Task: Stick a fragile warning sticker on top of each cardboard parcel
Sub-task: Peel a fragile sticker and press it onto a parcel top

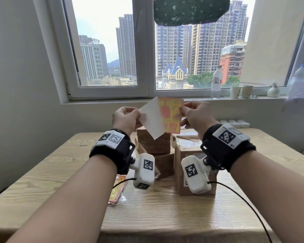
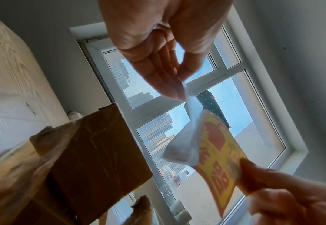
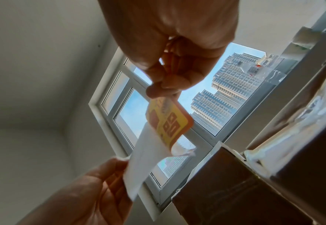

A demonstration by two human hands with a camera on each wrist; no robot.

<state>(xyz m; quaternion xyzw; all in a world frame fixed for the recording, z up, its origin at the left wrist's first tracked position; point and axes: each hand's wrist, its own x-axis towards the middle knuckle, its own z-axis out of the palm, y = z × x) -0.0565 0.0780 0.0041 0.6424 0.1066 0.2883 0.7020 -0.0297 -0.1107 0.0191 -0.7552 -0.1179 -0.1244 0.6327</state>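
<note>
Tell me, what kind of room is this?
Probably a room in a high-rise flat or small office, not a warehouse. A big white-framed window looks out over tall city tower blocks, a clear plastic water bottle and two pale paper cups stand on its sill, and brown cardboard parcels sit on a light wooden table.

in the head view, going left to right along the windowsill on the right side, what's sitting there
water bottle → first paper cup → second paper cup → small round white vase with a plant
</note>
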